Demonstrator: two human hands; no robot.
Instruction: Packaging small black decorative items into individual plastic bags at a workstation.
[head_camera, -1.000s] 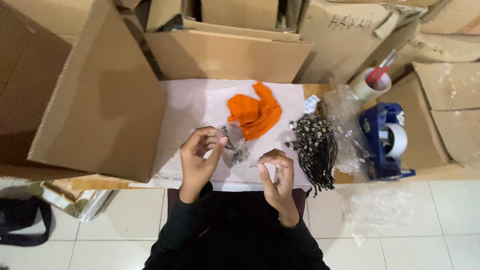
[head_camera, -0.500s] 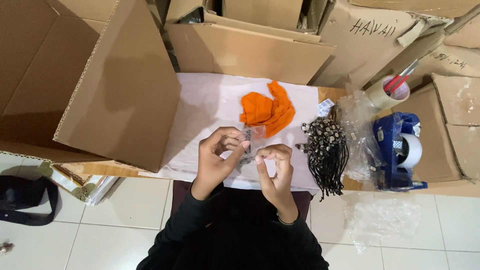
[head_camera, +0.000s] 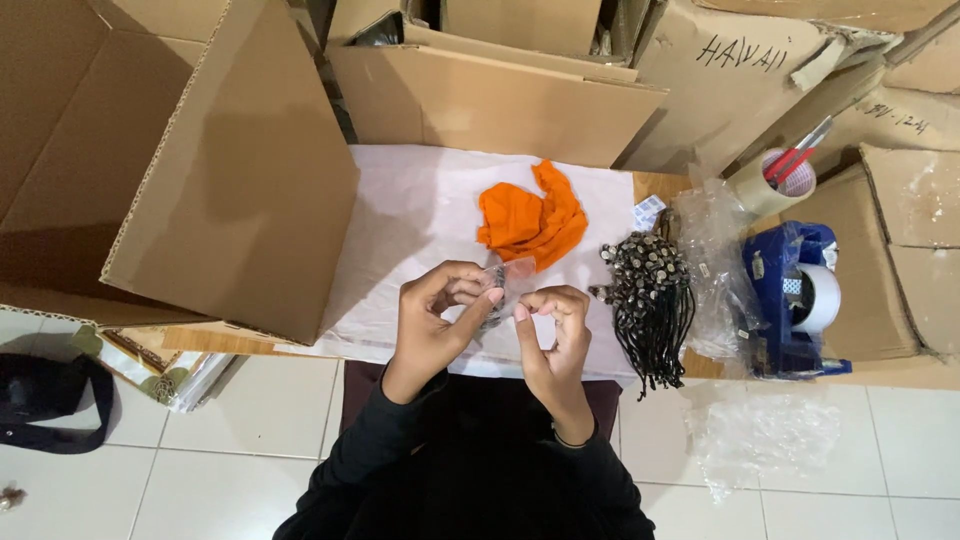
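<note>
My left hand (head_camera: 436, 318) and my right hand (head_camera: 553, 330) meet above the near edge of a white sheet (head_camera: 420, 215) on the low table. Between their fingertips they pinch a small clear plastic bag (head_camera: 503, 285) with a dark beaded item inside. Both hands grip it, thumbs and forefingers close together. An orange cloth (head_camera: 530, 220) lies crumpled just beyond the hands. To the right of my right hand sits a bundle of black cords with metal beads (head_camera: 650, 290).
A large open cardboard box (head_camera: 190, 170) leans at the left, more boxes stand behind. At the right are clear plastic bags (head_camera: 715, 270), a blue tape dispenser (head_camera: 795, 295) and a tape roll holding red scissors (head_camera: 775, 180). A black bag (head_camera: 45, 400) lies on the tiled floor.
The hands have come together from slightly apart and now both pinch the small bag. The view has shifted a little downward.
</note>
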